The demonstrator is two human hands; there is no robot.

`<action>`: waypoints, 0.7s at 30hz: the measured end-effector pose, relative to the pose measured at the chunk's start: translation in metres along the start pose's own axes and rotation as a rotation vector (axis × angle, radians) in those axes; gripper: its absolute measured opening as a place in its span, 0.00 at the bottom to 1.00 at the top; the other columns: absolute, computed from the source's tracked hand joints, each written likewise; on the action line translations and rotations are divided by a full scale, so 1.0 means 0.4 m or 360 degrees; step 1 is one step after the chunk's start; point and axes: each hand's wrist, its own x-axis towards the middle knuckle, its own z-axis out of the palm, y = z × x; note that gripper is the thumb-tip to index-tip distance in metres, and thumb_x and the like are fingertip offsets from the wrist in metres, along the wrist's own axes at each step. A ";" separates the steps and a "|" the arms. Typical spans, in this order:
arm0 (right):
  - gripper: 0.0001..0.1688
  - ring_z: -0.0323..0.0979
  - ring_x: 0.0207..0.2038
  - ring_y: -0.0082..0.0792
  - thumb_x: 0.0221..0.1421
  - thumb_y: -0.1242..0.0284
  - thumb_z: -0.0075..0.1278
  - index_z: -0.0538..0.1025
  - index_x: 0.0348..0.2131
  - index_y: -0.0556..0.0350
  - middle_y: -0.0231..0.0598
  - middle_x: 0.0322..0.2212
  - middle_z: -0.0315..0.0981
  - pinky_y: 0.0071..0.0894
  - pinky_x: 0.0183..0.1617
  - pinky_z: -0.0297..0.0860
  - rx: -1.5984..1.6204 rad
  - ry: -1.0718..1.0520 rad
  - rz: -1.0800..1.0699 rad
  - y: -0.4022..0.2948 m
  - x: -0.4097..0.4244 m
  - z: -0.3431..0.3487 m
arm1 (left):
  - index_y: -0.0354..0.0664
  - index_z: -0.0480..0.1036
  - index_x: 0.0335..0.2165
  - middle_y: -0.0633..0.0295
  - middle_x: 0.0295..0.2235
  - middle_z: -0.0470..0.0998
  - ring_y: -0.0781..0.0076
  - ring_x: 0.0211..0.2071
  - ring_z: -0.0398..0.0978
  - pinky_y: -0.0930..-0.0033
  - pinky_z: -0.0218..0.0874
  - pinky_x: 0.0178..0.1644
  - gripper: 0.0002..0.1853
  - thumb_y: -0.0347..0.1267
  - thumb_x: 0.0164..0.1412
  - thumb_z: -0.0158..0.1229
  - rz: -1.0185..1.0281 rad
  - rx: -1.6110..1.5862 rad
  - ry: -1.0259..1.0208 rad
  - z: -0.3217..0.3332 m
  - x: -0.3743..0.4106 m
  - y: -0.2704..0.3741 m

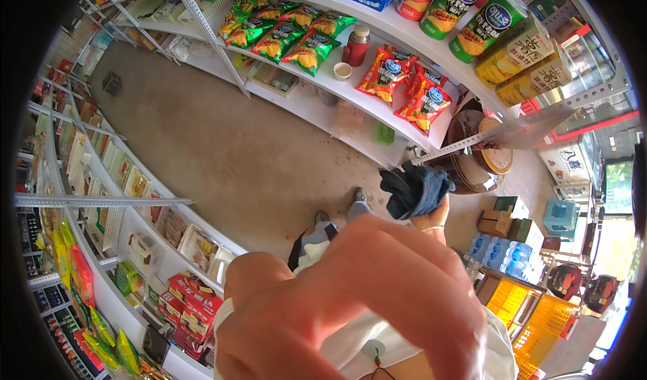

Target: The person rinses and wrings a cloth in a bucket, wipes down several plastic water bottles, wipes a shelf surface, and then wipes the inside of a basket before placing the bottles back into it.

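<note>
My right hand (pixel 435 218), with a light band at its wrist, holds a bunched dark blue-black cloth (pixel 417 190) out over the floor. Very near the camera, my left hand (pixel 349 279) fills the lower middle, blurred, with bent fingers. What its fingertips touch lies out of sight. Just beyond the cloth stands a large brown glazed jar (pixel 467 170) with a round tan lid (pixel 495 150). My shoes (pixel 360 194) show on the floor below, between two rows of shelving.
On the upper shelving are red chip bags (pixel 389 77), green chip bags (pixel 313 51), a red thermos (pixel 357 46), a small cup (pixel 342 71) and chip canisters (pixel 488 24). Packaged goods line the left shelf (pixel 146 238). Bottled-water packs (pixel 505 253) and yellow crates (pixel 546 324) stand at right.
</note>
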 end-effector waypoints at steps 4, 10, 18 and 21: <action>0.32 0.62 0.57 0.46 0.57 0.51 0.40 0.70 0.53 0.51 0.39 0.54 0.67 0.54 0.63 0.55 0.0073 0.0027 0.0009 -0.014 0.010 -0.047 | 0.47 0.77 0.35 0.59 0.39 0.72 0.73 0.39 0.67 0.71 0.59 0.44 0.16 0.40 0.63 0.43 -0.0096 -0.0177 0.0084 -0.003 -0.015 0.027; 0.38 0.55 0.62 0.46 0.55 0.51 0.36 0.62 0.59 0.53 0.41 0.60 0.57 0.50 0.65 0.50 -0.0286 0.0199 0.0213 0.037 0.067 0.011 | 0.33 0.76 0.37 0.57 0.34 0.73 0.71 0.33 0.73 0.68 0.64 0.38 0.10 0.29 0.63 0.51 -0.0293 0.0449 0.0943 -0.021 -0.113 -0.067; 0.52 0.58 0.60 0.51 0.41 0.46 0.53 0.61 0.60 0.50 0.43 0.59 0.59 0.57 0.63 0.53 -0.0440 -0.0215 0.0707 -0.019 0.258 -0.088 | 0.44 0.75 0.38 0.68 0.21 0.75 0.82 0.20 0.70 0.73 0.58 0.24 0.08 0.32 0.62 0.53 -0.0506 0.1518 0.1677 -0.085 -0.188 -0.271; 0.56 0.60 0.58 0.53 0.37 0.45 0.56 0.60 0.61 0.53 0.47 0.58 0.60 0.56 0.60 0.57 -0.0545 -0.0472 0.0939 -0.029 0.356 -0.033 | 0.45 0.74 0.37 0.65 0.21 0.75 0.75 0.19 0.70 0.69 0.58 0.25 0.07 0.33 0.62 0.52 -0.0567 0.1710 0.1897 -0.085 -0.201 -0.295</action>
